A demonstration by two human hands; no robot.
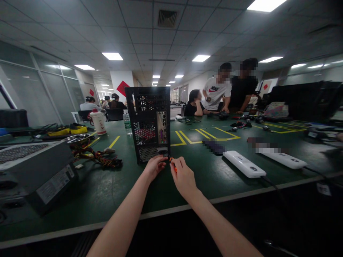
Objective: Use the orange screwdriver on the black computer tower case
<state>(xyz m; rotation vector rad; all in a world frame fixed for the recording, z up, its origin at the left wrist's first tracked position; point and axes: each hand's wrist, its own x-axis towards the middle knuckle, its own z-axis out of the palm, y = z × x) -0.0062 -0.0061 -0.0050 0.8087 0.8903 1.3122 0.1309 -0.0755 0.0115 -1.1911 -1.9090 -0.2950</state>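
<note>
A black computer case point(146, 125) stands upright on the green table, its rear panel facing me. A power supply grille point(150, 153) fills the bottom of that panel, and a port plate point(162, 127) sits higher up on the right. My right hand point(184, 178) is closed around a screwdriver point(173, 165) with an orange and black handle, held at the case's lower right corner. Its tip is too small to make out. Beside it, my left hand point(154, 168) has its fingers stretched out, the fingertips by the power supply's right end.
Left of the case are a grey power supply unit point(37, 171), a bundle of cables point(103, 159), a metal bowl point(77, 138), a white cup point(98, 122) and a water bottle point(127, 123). Two white devices point(243, 164) with cords lie to the right. Several people stand or sit beyond the table.
</note>
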